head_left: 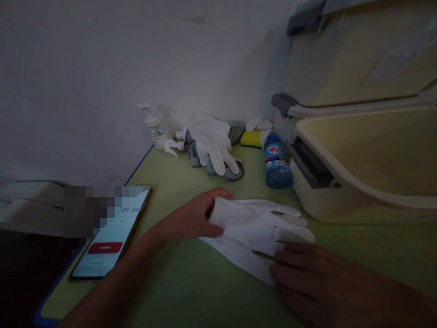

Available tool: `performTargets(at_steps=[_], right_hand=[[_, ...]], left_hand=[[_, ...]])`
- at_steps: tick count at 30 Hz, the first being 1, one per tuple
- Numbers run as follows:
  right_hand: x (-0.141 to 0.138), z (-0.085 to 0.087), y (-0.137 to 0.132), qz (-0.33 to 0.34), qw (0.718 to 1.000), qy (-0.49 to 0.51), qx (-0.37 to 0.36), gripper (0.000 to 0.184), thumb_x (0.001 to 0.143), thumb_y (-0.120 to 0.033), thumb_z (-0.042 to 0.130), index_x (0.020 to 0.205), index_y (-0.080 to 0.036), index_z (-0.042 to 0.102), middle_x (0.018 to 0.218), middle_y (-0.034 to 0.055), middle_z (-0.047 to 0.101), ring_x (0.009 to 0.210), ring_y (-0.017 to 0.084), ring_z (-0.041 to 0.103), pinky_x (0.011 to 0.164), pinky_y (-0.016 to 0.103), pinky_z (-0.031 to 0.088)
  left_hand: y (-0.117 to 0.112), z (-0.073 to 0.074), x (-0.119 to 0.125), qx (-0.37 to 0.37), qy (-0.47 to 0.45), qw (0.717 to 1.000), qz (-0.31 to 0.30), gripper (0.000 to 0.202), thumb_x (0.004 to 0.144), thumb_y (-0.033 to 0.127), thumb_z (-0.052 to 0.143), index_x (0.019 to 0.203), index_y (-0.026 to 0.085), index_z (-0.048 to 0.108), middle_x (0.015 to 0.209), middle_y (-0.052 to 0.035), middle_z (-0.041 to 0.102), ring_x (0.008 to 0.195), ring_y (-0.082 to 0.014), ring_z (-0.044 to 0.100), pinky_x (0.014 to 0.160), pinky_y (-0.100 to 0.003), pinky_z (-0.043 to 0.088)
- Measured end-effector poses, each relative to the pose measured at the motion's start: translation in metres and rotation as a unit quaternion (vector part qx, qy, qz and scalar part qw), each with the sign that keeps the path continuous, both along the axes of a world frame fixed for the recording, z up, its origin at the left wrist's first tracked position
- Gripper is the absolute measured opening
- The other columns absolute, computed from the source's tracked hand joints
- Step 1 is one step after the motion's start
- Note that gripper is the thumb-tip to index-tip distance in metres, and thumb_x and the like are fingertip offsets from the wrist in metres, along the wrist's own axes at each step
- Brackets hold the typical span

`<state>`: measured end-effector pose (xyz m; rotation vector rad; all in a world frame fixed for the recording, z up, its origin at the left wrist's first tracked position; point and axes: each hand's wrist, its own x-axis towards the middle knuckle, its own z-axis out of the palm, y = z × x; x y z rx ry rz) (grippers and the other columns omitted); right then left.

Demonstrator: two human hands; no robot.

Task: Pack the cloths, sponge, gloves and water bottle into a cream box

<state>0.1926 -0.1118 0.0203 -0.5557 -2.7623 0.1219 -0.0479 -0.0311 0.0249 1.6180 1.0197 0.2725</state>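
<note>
L hand (191, 217) — on wht glove (246, 223)

I see a slim, bare left hand (196, 216), a bare right hand (307, 271), and forearms (138, 259) equally uncovered.

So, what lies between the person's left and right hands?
In the head view, a white glove lies between the left hand and the right hand, on the green tabletop.

White five-fingered glove (246, 223): thin, matt, wrinkled; we read cloth. Blue squat bottle (278, 175): translucent, glossy plastic. Cream deep-walled box (317, 205): smooth plastic, low sheen; dark grey handle (312, 164), matt plastic. Flat rectangular phone (116, 228): glossy, glass-like front. Pale green blue-edged bench (164, 269): smooth, faintly wood-grained.
</note>
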Motion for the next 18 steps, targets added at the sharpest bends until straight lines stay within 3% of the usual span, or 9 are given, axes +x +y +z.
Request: performTargets(at_steps=[4, 9, 14, 18], right_hand=[[0.0011, 0.0, -0.0006, -0.017, 1.0, -0.004, 0.005, 0.039, 0.09, -0.008, 0.029, 0.071, -0.018, 0.063, 0.075, 0.0038, 0.066, 0.068, 0.017, 0.058, 0.069, 0.032, 0.046], [0.0044, 0.0002, 0.0029, -0.019, 0.999, 0.04, 0.019, 0.049, 0.094, -0.012, 0.02, 0.071, -0.018, 0.063, 0.068, 0.0034, 0.065, 0.062, 0.015, 0.056, 0.066, 0.031, 0.045], [0.0063, 0.0, 0.0066, -0.002, 1.0, 0.019, -0.009, 0.038, 0.09, -0.007, 0.03, 0.074, -0.02, 0.062, 0.074, 0.0026, 0.066, 0.068, 0.015, 0.057, 0.073, 0.031, 0.045], [0.0063, 0.0013, 0.0082, 0.01, 0.998, -0.037, -0.054, 0.023, 0.078, -0.004, 0.043, 0.073, -0.02, 0.06, 0.081, 0.0013, 0.066, 0.076, 0.017, 0.058, 0.076, 0.031, 0.045]], left_hand=[[-0.0055, 0.0029, 0.0035, 0.021, 0.021, 1.0, 0.009, 0.074, 0.062, 0.011, 0.062, 0.129, 0.022, 0.035, 0.082, 0.002, 0.052, 0.069, -0.013, 0.05, 0.053, -0.02, 0.038], [-0.0075, 0.004, 0.0053, 0.074, 0.063, 0.995, 0.01, 0.074, 0.061, 0.011, 0.063, 0.13, 0.022, 0.038, 0.081, 0.0015, 0.053, 0.069, -0.0138, 0.051, 0.054, -0.021, 0.039], [-0.0091, 0.0038, 0.005, 0.07, 0.057, 0.996, 0.013, 0.086, 0.061, 0.011, 0.065, 0.138, 0.027, 0.028, 0.076, 0.0036, 0.05, 0.065, -0.0129, 0.049, 0.05, -0.02, 0.035], [-0.0093, 0.0045, 0.0007, 0.089, 0.076, 0.993, 0.017, 0.097, 0.061, 0.013, 0.068, 0.142, 0.032, 0.018, 0.077, 0.0036, 0.05, 0.063, -0.0131, 0.05, 0.05, -0.02, 0.035]])
